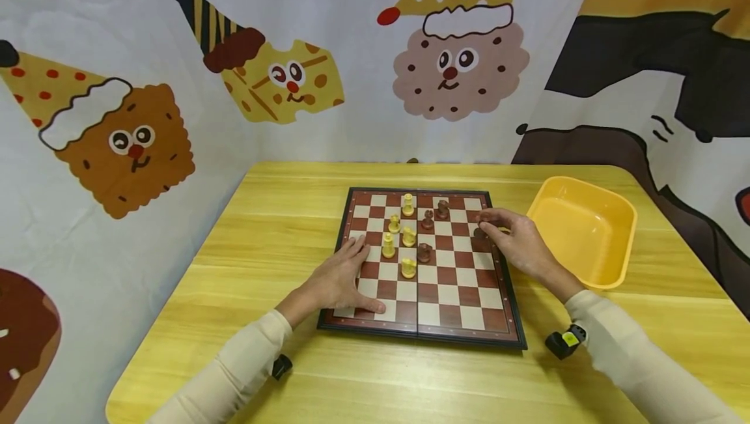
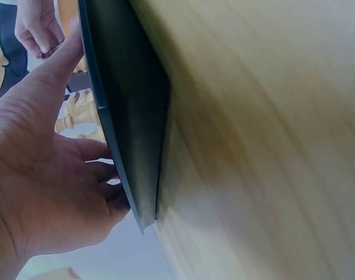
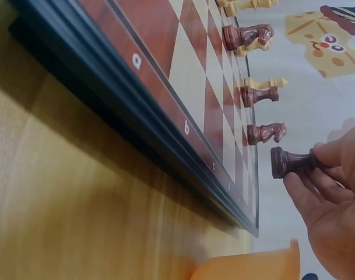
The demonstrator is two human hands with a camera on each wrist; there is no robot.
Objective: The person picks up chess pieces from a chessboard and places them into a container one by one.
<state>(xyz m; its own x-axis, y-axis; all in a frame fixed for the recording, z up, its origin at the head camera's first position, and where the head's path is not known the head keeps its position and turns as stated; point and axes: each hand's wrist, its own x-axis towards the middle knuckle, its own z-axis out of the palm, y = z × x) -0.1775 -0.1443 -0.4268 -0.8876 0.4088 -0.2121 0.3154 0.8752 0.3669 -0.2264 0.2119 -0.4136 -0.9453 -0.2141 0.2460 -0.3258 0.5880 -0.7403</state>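
A printed backdrop stood behind a wooden table, and on the table lay a checkered chessboard, with a fold line running from its near side to its far side. An orange-yellow tray sat to the board's right, toward the far side of the table.

The left hand rested on the left part of the board, its fingers spread and thumb stretched toward the near side, gripping no piece. The right hand hung over the board's right edge, just left of the tray, with thumb and fingers closed in a pinch around the upper part of a dark chess piece. That piece was roughly upright, its base pointing down and seemingly clear of the board.

Five yellow pieces stood left of the fold, and three other dark pieces stood just right of it.

The step in hand looked to be moving the pinched piece at the right edge; whether it was being placed or taken away could not be told. The next move seemed to call for a steady pinch, a path clear of the standing pieces, and a light left hand, lest the board shift.
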